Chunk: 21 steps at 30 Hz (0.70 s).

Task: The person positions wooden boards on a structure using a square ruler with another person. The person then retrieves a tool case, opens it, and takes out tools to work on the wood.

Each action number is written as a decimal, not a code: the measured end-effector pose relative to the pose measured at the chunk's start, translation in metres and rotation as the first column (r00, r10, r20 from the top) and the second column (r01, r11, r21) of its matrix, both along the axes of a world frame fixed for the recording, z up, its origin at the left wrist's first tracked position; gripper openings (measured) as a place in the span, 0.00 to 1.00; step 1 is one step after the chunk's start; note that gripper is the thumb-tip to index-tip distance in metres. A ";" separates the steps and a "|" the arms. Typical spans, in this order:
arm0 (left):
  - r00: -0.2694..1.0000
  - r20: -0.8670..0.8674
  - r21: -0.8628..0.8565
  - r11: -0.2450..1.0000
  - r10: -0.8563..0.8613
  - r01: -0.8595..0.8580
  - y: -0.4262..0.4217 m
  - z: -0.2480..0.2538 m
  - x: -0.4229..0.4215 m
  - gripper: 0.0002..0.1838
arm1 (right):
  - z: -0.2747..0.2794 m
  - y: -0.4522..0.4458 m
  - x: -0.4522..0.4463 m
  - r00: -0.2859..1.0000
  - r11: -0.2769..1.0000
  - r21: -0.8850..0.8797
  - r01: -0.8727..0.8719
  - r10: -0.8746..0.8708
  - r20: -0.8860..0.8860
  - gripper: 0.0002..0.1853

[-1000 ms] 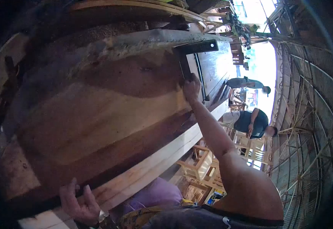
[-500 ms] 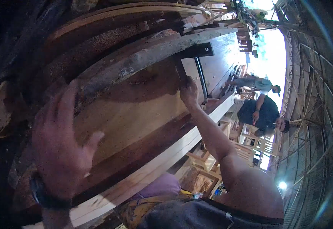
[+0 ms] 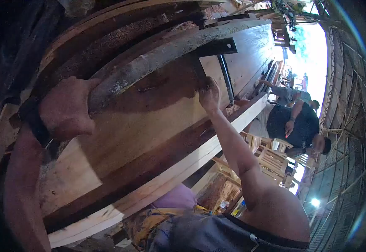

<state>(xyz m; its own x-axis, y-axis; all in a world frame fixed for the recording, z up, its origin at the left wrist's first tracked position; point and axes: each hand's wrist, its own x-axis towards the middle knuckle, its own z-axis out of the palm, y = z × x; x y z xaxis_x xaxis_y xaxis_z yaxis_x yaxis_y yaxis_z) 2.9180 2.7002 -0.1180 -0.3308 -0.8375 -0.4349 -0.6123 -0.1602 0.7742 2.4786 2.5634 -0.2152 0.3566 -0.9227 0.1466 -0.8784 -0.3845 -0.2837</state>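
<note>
Two bare hands work over a wide wooden slab (image 3: 141,126) on my head feed, and the whole scene stands tipped, with the roof out to the right-hand side. The slab runs away from me in the middle, its far side bounded by a rough, greyish edge (image 3: 143,63).

I have the right hand (image 3: 210,94) at the lower end of one leg of a black L-shaped square (image 3: 214,48); its fingers are drawn in and closed on that leg. The square lies over the slab, its other leg pointing toward the rough edge, with a round hole near the tip. Just beyond it I make out a narrow black strip (image 3: 225,75).

The left hand (image 3: 67,107) is at the near end of the rough edge, fingers curled together. Their tips are hidden from me, so I cannot tell whether they grip anything. A dark band (image 3: 42,132) circles that wrist.

Along the slab's near side I see a pale timber beam (image 3: 166,179). Farther off, a person in a dark shirt (image 3: 294,124) stands near wooden chairs (image 3: 271,161), partly overlapping a second person (image 3: 286,94). A lamp (image 3: 315,202) glows below the roof.
</note>
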 end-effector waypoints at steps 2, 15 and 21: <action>0.999 -0.015 -0.038 0.999 -0.036 0.035 -0.002 -0.002 0.003 0.37 | 0.004 -0.001 0.001 1.000 1.000 -0.001 -0.027 0.027 0.005 0.05; 0.997 0.060 0.151 0.988 -0.051 0.041 -0.005 0.009 0.004 0.41 | 0.003 0.001 0.003 0.995 0.997 0.051 0.053 -0.058 0.085 0.05; 0.996 0.080 0.103 0.994 -0.037 0.029 0.000 0.003 0.006 0.40 | 0.009 0.001 0.012 0.998 1.000 0.016 0.014 -0.015 0.063 0.05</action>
